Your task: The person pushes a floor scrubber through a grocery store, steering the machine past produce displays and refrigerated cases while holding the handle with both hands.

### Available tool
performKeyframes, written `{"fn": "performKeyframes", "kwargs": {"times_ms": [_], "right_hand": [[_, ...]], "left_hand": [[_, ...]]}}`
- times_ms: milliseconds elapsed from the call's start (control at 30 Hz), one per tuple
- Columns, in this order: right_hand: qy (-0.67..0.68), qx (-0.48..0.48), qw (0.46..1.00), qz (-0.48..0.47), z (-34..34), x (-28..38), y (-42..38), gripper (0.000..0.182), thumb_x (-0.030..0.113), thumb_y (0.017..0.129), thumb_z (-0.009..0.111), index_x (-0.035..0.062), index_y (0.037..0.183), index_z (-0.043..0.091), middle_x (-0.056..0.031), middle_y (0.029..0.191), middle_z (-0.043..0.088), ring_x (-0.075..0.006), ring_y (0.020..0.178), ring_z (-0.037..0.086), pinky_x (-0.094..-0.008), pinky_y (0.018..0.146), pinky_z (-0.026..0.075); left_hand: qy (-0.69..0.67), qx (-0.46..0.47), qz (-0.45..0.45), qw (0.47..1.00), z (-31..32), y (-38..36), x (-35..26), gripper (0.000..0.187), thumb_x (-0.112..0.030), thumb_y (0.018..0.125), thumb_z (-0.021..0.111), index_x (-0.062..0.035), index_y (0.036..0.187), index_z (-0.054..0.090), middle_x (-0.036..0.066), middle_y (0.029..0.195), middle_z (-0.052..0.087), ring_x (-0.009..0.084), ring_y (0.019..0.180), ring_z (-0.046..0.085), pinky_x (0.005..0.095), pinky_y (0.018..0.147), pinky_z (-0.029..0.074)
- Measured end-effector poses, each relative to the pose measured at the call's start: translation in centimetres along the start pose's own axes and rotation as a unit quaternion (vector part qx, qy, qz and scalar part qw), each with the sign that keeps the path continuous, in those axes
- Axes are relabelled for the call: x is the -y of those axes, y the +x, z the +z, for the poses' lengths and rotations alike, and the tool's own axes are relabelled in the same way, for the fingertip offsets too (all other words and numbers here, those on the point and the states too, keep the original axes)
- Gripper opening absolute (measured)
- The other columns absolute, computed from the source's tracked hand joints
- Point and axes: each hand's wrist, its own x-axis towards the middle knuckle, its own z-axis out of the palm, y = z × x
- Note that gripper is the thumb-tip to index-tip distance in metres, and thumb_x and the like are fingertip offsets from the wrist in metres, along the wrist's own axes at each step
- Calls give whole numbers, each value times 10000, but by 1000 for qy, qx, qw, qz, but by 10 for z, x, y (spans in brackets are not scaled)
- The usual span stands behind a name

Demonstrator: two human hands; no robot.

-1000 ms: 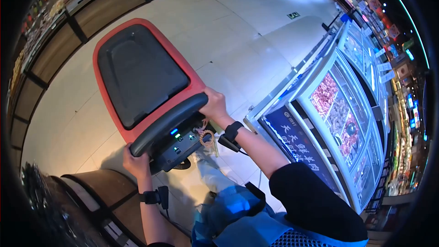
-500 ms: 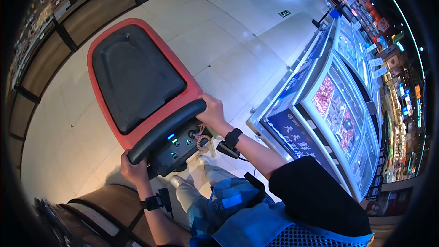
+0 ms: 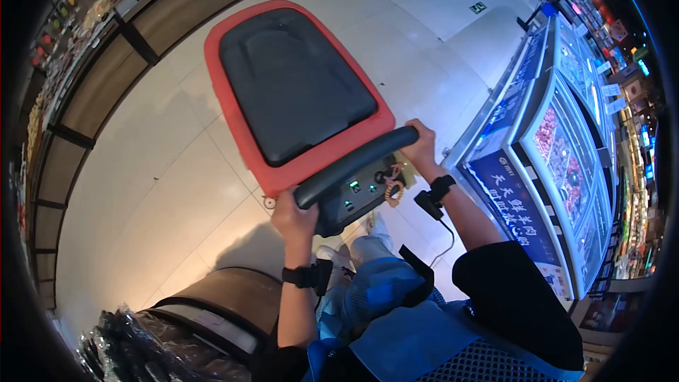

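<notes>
Plainly in the head view, one red-rimmed machine is held by its single curved handle, which runs across its near end. The handle's left end is gripped by the left hand, with the fingers closed around it; its right end is gripped by the right hand, closed likewise. The machine stands on the tiled floor, and its top is covered by one dark lid. On the control panel, just below the handle, three green-lit symbols can be seen, too small to be read. Beside them one coiled tan cord is hung. Two black wrist straps are worn, one on each wrist. Two pale shoes are seen below the panel.

To the right, a glass-topped freezer is fronted by one blue sign. On it two lines of white characters are printed: the first is read as 天天鲜羊肉, five characters; the second, less clear, seems to be 时时放心购. One small round logo is set above them, its lettering too small to be read. Pink and grey goods are seen through the glass. One green floor marker is set farther off.

At lower left, dark goods in clear wrapping are piled near a brown rounded stand. At upper left, packed goods are carried by a wood-panelled bench.
</notes>
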Motion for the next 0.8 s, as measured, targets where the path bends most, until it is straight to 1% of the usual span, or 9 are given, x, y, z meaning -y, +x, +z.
{"fn": "performKeyframes", "kwargs": {"times_ms": [133, 233, 433, 533, 600, 667, 700, 733, 800], "right_hand": [[-33, -19, 999, -7, 12, 8, -1, 226, 103, 573, 691, 50, 751, 561, -141, 640, 592, -300, 618, 619, -331, 569, 477], [-37, -24, 998, 35, 24, 19, -4, 237, 102, 566, 693, 48, 755, 560, -126, 629, 584, -266, 600, 616, -314, 573, 470], [-70, -23, 995, 59, 36, 43, -7, 241, 97, 568, 686, 56, 773, 568, -112, 615, 567, -245, 596, 603, -304, 582, 463], [-108, -45, 992, 48, 47, 56, -8, 240, 96, 567, 687, 60, 770, 565, -100, 604, 562, -225, 580, 594, -298, 573, 457], [-75, -21, 994, 73, 55, 67, -12, 243, 91, 571, 688, 62, 778, 565, -90, 604, 561, -200, 575, 585, -290, 568, 451], [-66, -44, 992, 101, 67, 69, -16, 241, 82, 580, 683, 53, 786, 562, -95, 606, 560, -194, 576, 579, -282, 565, 447], [-75, -34, 993, 84, 70, 73, -17, 250, 71, 584, 682, 44, 797, 555, -82, 630, 557, -160, 599, 565, -272, 571, 440], [-76, -30, 993, 83, 73, 75, -17, 250, 71, 584, 682, 44, 797, 555, -82, 630, 557, -160, 599, 565, -272, 571, 440], [-38, -35, 992, 115, 84, 84, -25, 252, 77, 601, 672, 42, 823, 559, -36, 661, 534, -117, 626, 509, -254, 593, 424]], "left_hand": [[7, 3, 19, 1000, -9, 16, 14, 364, -88, 533, 732, -67, 867, 590, 136, 714, 609, 299, 666, 621, 349, 603, 494], [0, 10, 36, 999, -12, 27, 30, 381, -82, 510, 728, -61, 864, 587, 118, 735, 606, 288, 680, 612, 345, 614, 495], [-27, 45, 51, 997, -27, 46, 48, 423, -61, 475, 711, -63, 875, 575, 98, 741, 590, 272, 695, 598, 339, 611, 489], [-43, 65, 60, 995, -36, 60, 61, 413, -65, 513, 727, -59, 893, 568, 121, 775, 621, 286, 691, 626, 328, 615, 507], [-27, 71, 52, 996, -43, 63, 73, 439, -58, 485, 727, -66, 894, 566, 109, 775, 614, 281, 692, 622, 325, 604, 504], [-30, 94, 68, 993, -49, 73, 86, 448, -61, 469, 723, -75, 890, 568, 97, 769, 607, 272, 691, 615, 319, 595, 500], [-37, 94, 68, 993, -52, 79, 91, 436, -63, 473, 713, -82, 884, 570, 89, 743, 595, 265, 677, 605, 321, 589, 495], [-37, 93, 64, 993, -54, 85, 96, 436, -63, 473, 713, -82, 884, 570, 89, 743, 595, 265, 677, 605, 321, 589, 495], [-47, 112, 75, 990, -63, 94, 111, 417, -64, 485, 708, -81, 878, 571, 87, 727, 584, 268, 665, 600, 331, 586, 491]]}}
